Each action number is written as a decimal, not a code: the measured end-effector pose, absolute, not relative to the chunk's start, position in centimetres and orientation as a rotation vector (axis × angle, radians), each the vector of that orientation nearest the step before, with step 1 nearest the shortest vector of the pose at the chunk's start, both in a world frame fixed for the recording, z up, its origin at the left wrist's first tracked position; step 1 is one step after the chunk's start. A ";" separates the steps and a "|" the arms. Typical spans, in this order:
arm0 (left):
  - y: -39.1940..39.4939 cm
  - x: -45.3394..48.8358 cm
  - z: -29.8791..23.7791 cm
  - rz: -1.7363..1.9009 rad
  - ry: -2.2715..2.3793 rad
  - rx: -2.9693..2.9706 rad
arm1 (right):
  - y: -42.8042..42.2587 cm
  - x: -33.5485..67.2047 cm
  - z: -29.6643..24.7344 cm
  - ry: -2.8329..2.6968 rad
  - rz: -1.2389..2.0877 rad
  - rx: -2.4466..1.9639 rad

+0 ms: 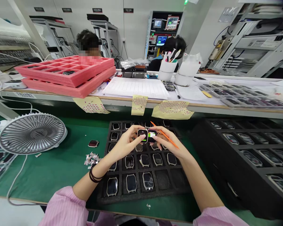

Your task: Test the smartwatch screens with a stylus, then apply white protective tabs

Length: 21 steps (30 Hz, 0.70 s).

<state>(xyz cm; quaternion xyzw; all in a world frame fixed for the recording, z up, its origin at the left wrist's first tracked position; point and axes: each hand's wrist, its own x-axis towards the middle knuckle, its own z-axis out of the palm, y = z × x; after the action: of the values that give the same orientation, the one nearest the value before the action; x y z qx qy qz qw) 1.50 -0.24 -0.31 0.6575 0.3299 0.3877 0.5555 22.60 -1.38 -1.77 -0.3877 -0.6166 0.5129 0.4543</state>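
Over the foam tray [101,197], left hand [124,142] and right hand [167,139] pinch watches [147,136].

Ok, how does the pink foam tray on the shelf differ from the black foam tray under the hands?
The pink foam tray sits on a second pink tray on the raised shelf, while the black foam tray lies on the green mat. The pink tray shows one dark item; the black tray holds rows of watch bodies. Both are divided into rectangular compartments.

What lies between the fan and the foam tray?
In the head view, a heap of white scraps and one loose watch lie on the green mat.
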 end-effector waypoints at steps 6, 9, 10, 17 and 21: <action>-0.2 1.4 -0.4 0.912 0.771 1.558 | -1.7 22.5 -1.5 -1.492 1.276 -0.971; -0.4 1.4 -0.3 0.899 0.763 1.553 | -1.7 22.5 -1.6 -1.465 1.263 -1.005; -0.4 1.4 -0.2 0.899 0.760 1.555 | -1.6 22.5 -1.6 -1.457 1.254 -1.013; -0.4 1.2 0.0 0.915 0.794 1.544 | -1.6 22.6 -1.3 -1.416 1.247 -1.033; -0.2 1.2 -0.1 0.918 0.801 1.537 | -1.6 22.5 -1.2 -1.382 1.259 -1.031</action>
<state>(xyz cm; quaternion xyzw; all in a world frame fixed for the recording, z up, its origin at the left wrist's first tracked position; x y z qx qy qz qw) 1.18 -0.24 -0.07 0.6510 0.3392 0.3891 0.5566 22.48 -1.59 -1.18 -0.4232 -0.5669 0.5167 0.4823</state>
